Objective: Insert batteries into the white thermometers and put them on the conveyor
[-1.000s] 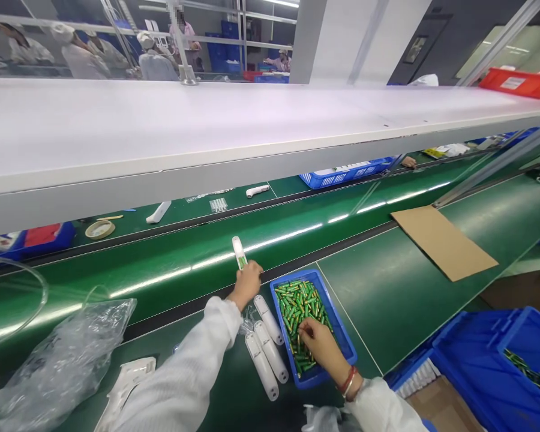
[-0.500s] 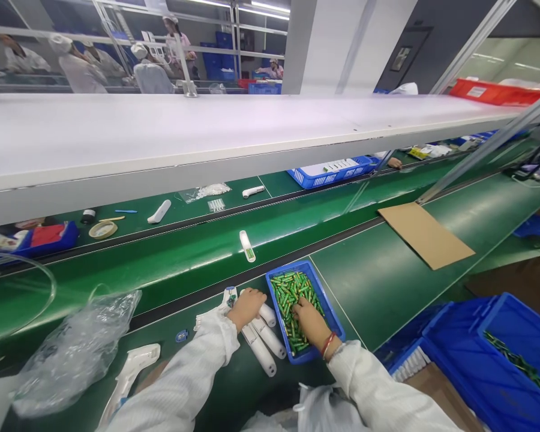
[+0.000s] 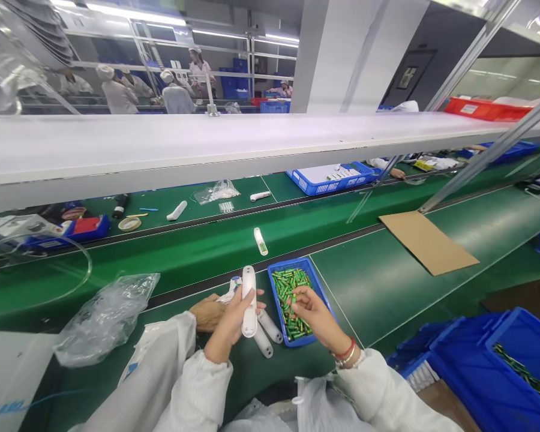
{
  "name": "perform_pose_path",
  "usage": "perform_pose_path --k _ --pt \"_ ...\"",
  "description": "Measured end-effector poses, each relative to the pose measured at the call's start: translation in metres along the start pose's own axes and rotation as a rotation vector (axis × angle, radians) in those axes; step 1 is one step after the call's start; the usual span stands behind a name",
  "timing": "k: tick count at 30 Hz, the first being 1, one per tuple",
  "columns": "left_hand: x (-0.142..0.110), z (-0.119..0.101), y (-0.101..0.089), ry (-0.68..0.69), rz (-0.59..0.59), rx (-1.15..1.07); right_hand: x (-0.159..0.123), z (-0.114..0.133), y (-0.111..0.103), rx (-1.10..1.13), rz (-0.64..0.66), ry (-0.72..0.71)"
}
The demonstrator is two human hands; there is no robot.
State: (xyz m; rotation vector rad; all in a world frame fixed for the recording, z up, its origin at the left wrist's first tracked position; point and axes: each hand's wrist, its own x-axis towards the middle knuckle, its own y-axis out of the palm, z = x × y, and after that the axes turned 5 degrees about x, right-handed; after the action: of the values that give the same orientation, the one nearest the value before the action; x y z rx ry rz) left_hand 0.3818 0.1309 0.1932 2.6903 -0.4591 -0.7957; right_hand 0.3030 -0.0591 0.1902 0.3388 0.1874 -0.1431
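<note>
My left hand (image 3: 227,324) is closed around a white handheld device (image 3: 249,300) and holds it upright above the table. Just left of it a second hand (image 3: 206,312) in a white sleeve rests on the table; I cannot tell whose it is. My right hand (image 3: 312,309) is over a small blue tray (image 3: 318,282) of green batteries (image 3: 285,282), its fingertips pinched on a battery. Two more white devices (image 3: 270,327) lie between the hands beside the tray. Another white device (image 3: 261,241) lies on the green conveyor belt beyond.
A crumpled plastic bag (image 3: 105,318) lies at the left and a cardboard sheet (image 3: 427,243) at the right. Large blue bins (image 3: 490,372) stand at the lower right. A white shelf (image 3: 207,144) runs overhead. People in white work behind it.
My left hand left one device on the belt, came back and lifted another white device from the row. My right hand stayed in the battery tray. The camera tilted upward.
</note>
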Motion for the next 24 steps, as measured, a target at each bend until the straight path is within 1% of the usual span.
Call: perform_pose_path --k 2,4,5,9,12,15,16,19,21,22,24 --pt "-0.020 0.011 0.010 -0.048 -0.025 -0.222 -0.009 0.006 0.013 -0.023 -0.009 -0.015" --pt "-0.034 0.020 0.017 -0.078 -0.039 -0.352 -0.018 0.010 0.028 -0.093 -0.010 -0.067" --pt "-0.039 0.023 0.019 -0.070 -0.043 -0.390 -0.021 0.011 0.036 -0.145 0.003 -0.100" --pt "-0.052 0.030 0.020 0.018 -0.029 -0.459 -0.032 0.006 0.068 -0.390 0.095 -0.231" --pt "-0.060 0.032 0.016 0.095 -0.055 -0.446 -0.037 -0.005 0.083 -0.564 0.135 -0.291" --pt "-0.067 0.035 0.013 0.144 -0.101 -0.419 -0.039 -0.017 0.088 -0.725 0.156 -0.363" --pt "-0.069 0.036 0.012 0.154 -0.116 -0.411 -0.040 -0.020 0.088 -0.775 0.167 -0.420" --pt "-0.070 0.040 0.010 0.174 -0.163 -0.396 -0.043 -0.029 0.087 -0.926 0.198 -0.659" --pt "-0.070 0.043 0.010 0.183 -0.193 -0.387 -0.046 -0.033 0.087 -1.051 0.204 -0.779" --pt "-0.069 0.044 0.010 0.182 -0.203 -0.386 -0.047 -0.035 0.088 -1.122 0.201 -0.813" --pt "-0.067 0.046 0.011 0.175 -0.209 -0.390 -0.049 -0.037 0.089 -1.250 0.188 -0.836"
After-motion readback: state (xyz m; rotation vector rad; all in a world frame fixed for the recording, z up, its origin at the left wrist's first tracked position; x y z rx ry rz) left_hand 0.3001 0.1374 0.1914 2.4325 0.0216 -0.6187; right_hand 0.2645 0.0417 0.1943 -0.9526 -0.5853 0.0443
